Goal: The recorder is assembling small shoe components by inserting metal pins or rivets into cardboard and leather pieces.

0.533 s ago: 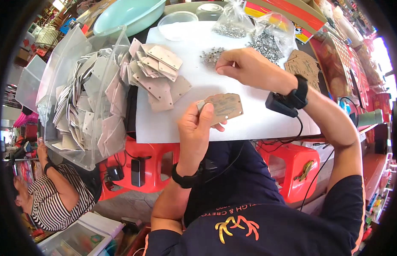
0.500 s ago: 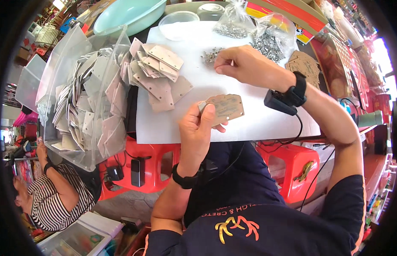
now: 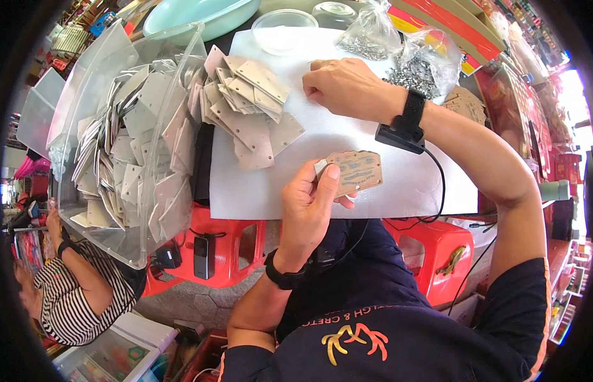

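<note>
My left hand pinches a brown cardboard piece with a notched edge, corner holes and faint bluish printing, thumb on top and fingers beneath. A small shiny stud shows near its lower edge. Above the white work sheet, my right hand is bent down with its fingers closed. It covers the spot of a loose heap of small metal pieces, and whatever its fingertips hold is hidden. Left of my hands lies a loose pile of pale grey cards with holes.
A clear plastic bin full of similar cards stands at left. Behind are a pale blue basin, a clear round tub and bags of metal pieces. Brown cards lie at right. Another person's arm shows at far left.
My right hand has shifted left and turned downward, now covering the loose metal heap that showed before. My left hand keeps hold of the brown cardboard piece. The whole view has shifted slightly.
</note>
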Tool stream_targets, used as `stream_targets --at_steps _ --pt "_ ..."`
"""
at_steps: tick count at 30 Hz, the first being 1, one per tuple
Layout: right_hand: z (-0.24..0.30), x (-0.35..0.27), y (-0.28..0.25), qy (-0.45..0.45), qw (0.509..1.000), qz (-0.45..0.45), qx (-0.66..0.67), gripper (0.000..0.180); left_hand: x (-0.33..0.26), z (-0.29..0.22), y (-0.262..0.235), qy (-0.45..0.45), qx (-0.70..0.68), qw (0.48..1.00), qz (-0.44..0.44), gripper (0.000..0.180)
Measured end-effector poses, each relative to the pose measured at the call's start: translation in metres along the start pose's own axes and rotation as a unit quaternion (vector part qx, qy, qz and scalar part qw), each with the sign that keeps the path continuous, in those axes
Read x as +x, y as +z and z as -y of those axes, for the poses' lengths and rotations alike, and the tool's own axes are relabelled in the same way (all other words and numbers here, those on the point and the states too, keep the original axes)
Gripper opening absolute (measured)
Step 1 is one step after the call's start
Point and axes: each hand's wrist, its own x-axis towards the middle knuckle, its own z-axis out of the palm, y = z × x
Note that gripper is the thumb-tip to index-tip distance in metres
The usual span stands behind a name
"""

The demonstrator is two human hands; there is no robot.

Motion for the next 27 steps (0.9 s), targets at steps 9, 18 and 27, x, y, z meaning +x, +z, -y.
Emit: stream_targets --at_steps 9,18,27 --pt "-0.030 0.010 -0.011 0.059 0.995 -0.073 0.035 0.015 0.000 -0.002 0.001 -0.008 -0.017 1.000 -0.002 0.025" --pt "-0.032 0.012 -0.017 0.093 0.994 0.014 0.049 0.014 0.000 -0.004 0.002 -0.018 -0.012 1.000 -0.001 0.028" --pt "-0.024 0.018 -0.005 0.052 0.996 0.030 -0.073 0.011 0.000 -0.004 0.004 -0.015 0.018 1.000 -0.003 0.027"
